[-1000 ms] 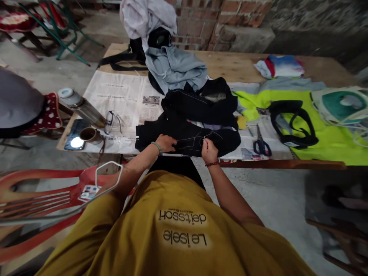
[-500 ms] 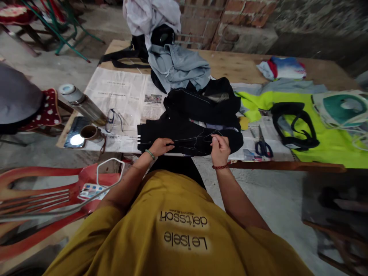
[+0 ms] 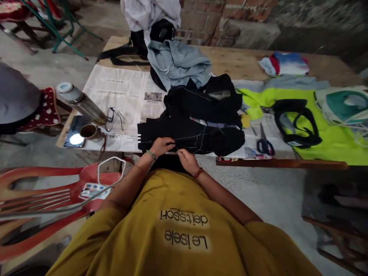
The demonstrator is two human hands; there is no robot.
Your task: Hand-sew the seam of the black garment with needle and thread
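A black garment with thin pale lines along it lies across the table's front edge; white bars mark its left end. My left hand, with a green bracelet at the wrist, pinches the garment's near edge. Close beside it my right hand, wearing a red bracelet, has thumb and finger pressed together at the same edge. What is between those right fingertips is too small to make out. A fine pale thread curves loosely over the black cloth to the right of my hands.
Dark-handled scissors, a black strap loop and an iron on yellow-green cloth lie right. Left are glasses, a flask, a brown cup and a phone. A red chair stands front left.
My right hand has moved left and down, from above the garment's right part to beside my left hand. The thread now lies slack in a curve. My left hand keeps its pinch.
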